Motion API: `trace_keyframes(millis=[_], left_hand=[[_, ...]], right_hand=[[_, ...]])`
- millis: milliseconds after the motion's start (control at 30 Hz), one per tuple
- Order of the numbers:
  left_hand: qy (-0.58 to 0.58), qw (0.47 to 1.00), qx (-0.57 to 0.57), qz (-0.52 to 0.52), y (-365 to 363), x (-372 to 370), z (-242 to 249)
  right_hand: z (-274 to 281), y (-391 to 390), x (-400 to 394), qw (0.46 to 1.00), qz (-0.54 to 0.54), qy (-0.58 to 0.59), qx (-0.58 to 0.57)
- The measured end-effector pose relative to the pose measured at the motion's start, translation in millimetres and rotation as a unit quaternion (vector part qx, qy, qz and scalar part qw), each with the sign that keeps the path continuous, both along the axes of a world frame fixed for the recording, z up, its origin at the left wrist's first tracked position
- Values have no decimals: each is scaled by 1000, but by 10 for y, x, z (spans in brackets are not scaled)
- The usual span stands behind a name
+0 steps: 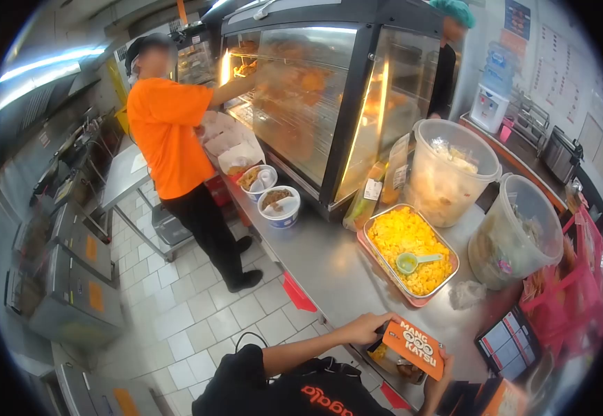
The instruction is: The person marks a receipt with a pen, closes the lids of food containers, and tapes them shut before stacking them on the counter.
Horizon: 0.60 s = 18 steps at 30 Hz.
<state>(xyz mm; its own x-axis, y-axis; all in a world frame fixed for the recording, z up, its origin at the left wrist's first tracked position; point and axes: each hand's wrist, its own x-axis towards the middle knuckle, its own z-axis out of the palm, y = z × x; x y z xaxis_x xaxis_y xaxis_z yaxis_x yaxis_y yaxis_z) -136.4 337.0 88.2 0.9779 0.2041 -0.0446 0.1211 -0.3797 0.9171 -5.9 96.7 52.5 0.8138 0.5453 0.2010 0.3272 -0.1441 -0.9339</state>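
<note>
The person wears a black short-sleeved shirt (294,392) with orange lettering across the chest; forearms bare.

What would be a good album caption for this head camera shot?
Both hands, left hand and right hand, hold an orange-sleeved meal box at a steel counter beside a tray of yellow rice.

Head-worn fisheye view, looking down along a steel counter (329,270).
Person's own arms enter at bottom centre; floor fills the lower left.

Both arms reach forward from bottom centre of the frame, forearms bare. Left hand (369,327) curls, fingers bent and gripping. Right hand (442,374) clasps lower right, thumb up.
</note>
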Motion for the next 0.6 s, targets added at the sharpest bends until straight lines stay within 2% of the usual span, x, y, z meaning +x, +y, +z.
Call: trace_keyframes(millis=[33, 100, 167, 200, 300, 433, 500, 533, 567, 600], left_hand=[[-5, 1000, 0, -2, -34, -13, 53], [82, 995, 53, 12, -84, -41, 144], [78, 995, 65, 4, -75, -56, 99], [78, 994, 76, -7, -71, -63, 54], [63, 992, 101, -27, -39, -46, -216], [103, 989, 92, -54, -46, -88, -93], [77, 986, 136, -62, -70, -139, -146], [71, 984, 141, -82, -55, -155, -188], [67, 984, 143, -78, -55, -154, -283], [34, 997, 44, -46, -59, -137, -426]], right_hand=[[9, -2, -8, 1000, -1, 23, 2], [37, -14, -1, 999, 8, -16, -29], [41, 21, 14, 983, 64, 134, 111], [33, 5, 17, 976, 76, 159, 130], [-7, -75, 16, 993, 76, 83, 39], [-38, -215, 59, 992, 124, 14, -36], [99, -272, 73, 970, 220, 99, -34], [227, -197, -10, 977, 170, 116, -57], [222, -218, -4, 977, 172, 111, -57], [184, -275, 17, 965, 222, 140, -14]])
